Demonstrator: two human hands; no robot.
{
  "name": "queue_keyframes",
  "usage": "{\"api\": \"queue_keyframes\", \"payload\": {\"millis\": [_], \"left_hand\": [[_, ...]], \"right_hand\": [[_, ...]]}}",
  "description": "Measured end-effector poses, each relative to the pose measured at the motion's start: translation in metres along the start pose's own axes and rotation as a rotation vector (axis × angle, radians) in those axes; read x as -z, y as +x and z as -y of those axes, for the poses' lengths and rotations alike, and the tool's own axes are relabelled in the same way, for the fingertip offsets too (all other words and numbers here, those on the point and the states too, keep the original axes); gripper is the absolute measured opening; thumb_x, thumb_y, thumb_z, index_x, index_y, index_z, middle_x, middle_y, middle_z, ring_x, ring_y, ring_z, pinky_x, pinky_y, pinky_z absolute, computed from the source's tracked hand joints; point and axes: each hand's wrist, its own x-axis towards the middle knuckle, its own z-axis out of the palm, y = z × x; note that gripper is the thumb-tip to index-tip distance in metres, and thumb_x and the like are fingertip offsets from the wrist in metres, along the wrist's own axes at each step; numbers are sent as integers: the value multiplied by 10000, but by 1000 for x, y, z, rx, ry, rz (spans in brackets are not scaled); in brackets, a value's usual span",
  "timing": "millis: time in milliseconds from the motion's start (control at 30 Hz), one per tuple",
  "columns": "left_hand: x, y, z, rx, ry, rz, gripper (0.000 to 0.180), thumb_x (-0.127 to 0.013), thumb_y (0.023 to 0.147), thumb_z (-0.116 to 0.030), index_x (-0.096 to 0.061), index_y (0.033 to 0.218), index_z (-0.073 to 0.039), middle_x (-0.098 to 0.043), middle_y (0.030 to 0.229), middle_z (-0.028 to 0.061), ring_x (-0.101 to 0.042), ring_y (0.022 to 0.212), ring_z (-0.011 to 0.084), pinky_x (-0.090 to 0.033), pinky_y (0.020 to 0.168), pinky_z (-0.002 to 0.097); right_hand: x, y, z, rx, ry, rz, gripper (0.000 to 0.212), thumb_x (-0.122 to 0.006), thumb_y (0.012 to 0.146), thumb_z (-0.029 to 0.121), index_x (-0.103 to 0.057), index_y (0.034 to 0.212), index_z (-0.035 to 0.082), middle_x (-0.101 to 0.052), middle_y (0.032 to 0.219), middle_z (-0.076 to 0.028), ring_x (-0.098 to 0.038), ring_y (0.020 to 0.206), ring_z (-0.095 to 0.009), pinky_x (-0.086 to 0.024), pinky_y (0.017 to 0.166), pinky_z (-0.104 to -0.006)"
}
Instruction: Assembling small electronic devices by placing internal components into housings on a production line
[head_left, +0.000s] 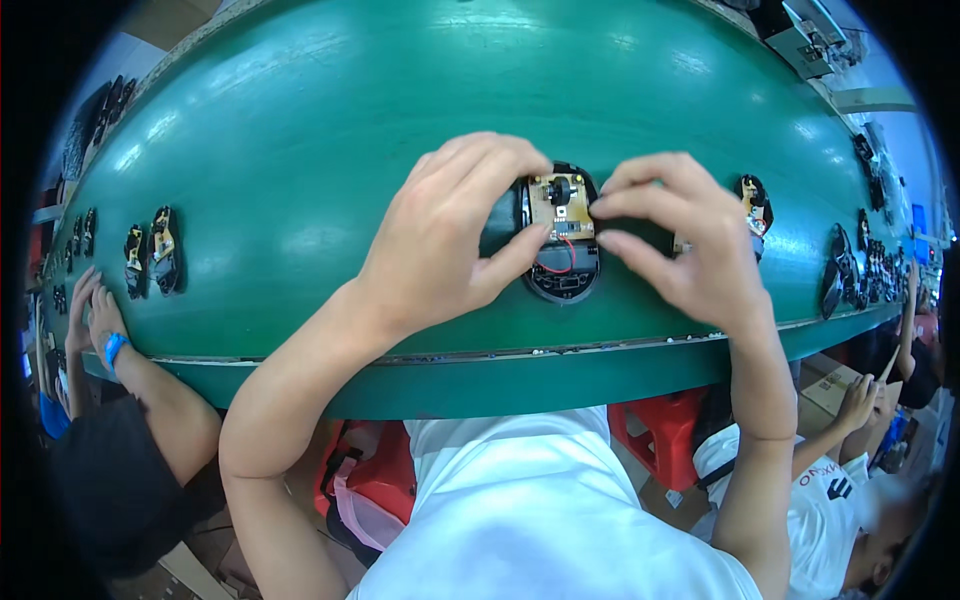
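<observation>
An opened computer mouse (563, 270) lies on the green worktable in front of me, its top cover off. A tan circuit board, a black scroll wheel and a looping red wire show inside its black shell. My left hand (440, 230) grips it from the left, fingers at the upper edge and thumb by the board. On the opposite side, my right hand (690, 220) has its bent fingertips and thumb at the mouse's right edge. Anything small between those right fingertips cannot be made out. Another opened mouse (754, 200) is partly hidden behind my right hand.
Two opened mice (163, 250) lie on the green worktable (330, 130) to the left, near a co-worker's hand (105, 315) with a blue wristband. More black mouse parts (840, 270) line the right side. Another person (830, 500) sits at the lower right; red stools (665, 435) stand below the table edge.
</observation>
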Motion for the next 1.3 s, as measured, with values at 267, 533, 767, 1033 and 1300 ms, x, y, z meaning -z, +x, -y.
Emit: {"api": "queue_keyframes", "payload": {"millis": [267,533,767,1033,1300], "left_hand": [[15,-5,-4,-5,70,127,437,-792,752,-107,-634,1153,-32,-651,1201,151,-607,1156,340,-489,983,415],[45,-7,-97,-235,-962,-70,276,-685,891,-149,-629,659,-12,-648,681,104,-645,615,242,-541,637,352],[73,-26,-140,-377,-760,-183,110,-699,862,-98,-746,873,2,-749,912,154,-731,809,255,-555,684,292],[97,-24,-140,-425,-643,-111,128,-666,839,-61,-747,900,18,-755,916,158,-741,839,274,-545,702,293],[118,-27,-133,-563,-608,-184,99,-703,757,-93,-729,800,-8,-740,895,141,-723,782,246,-534,679,311]], "right_hand": [[-6,-12,12,35,-114,-6,248,-777,748,57,-727,991,76,-630,1041,-92,-614,954,-289,-515,793,-398],[11,-10,1,-108,17,-58,254,-765,757,29,-720,1006,59,-654,1062,-100,-618,956,-292,-515,803,-385],[29,4,5,33,-57,-7,209,-766,782,63,-708,983,56,-661,1036,-91,-623,967,-304,-517,831,-407],[39,88,-33,71,24,-149,185,-695,853,84,-718,1028,32,-704,1039,-116,-667,1014,-240,-522,914,-351],[101,249,-134,-60,-146,-309,308,-554,854,39,-743,1093,-1,-760,976,-115,-700,929,-165,-539,847,-285]]}}
